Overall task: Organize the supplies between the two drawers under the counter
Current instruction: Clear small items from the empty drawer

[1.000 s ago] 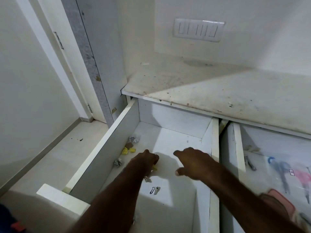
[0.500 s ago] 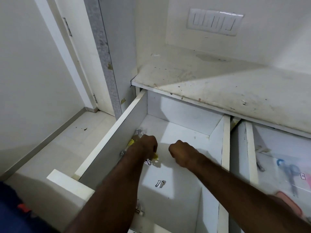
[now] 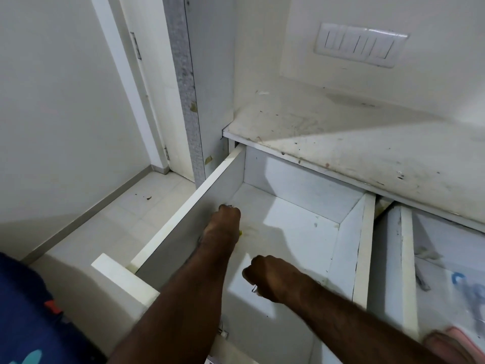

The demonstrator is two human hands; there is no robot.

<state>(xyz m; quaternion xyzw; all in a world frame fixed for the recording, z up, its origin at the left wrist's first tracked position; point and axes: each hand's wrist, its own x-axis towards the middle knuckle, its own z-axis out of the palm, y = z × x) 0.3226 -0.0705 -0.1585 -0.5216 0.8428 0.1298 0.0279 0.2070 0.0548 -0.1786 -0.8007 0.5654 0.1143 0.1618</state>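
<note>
Two white drawers stand pulled out under the counter [image 3: 367, 143]. My left hand [image 3: 225, 224] reaches deep into the left drawer [image 3: 183, 206], close to its left wall. Its fingers are curled over small silver and yellow clips; a silver bit shows at the knuckles and a yellow bit [image 3: 240, 233] at the side. My right hand [image 3: 270, 277] is lower in the same drawer, fingers curled, pinching a small wire binder clip [image 3: 254, 288] on the drawer floor. The right drawer [image 3: 406, 258] holds blue-handled scissors [image 3: 462, 282] in a clear pack and a pink item [image 3: 454, 340].
Another small clip [image 3: 223, 333] lies near the front of the left drawer beside my left forearm. A door frame [image 3: 183, 88] and tiled floor [image 3: 118, 214] are to the left. A switch panel [image 3: 359, 44] sits on the wall above the stained counter.
My left hand pushed further along the left wall and closed over the silver and yellow clips. My right hand drew back and down onto the wire clip on the drawer floor.
</note>
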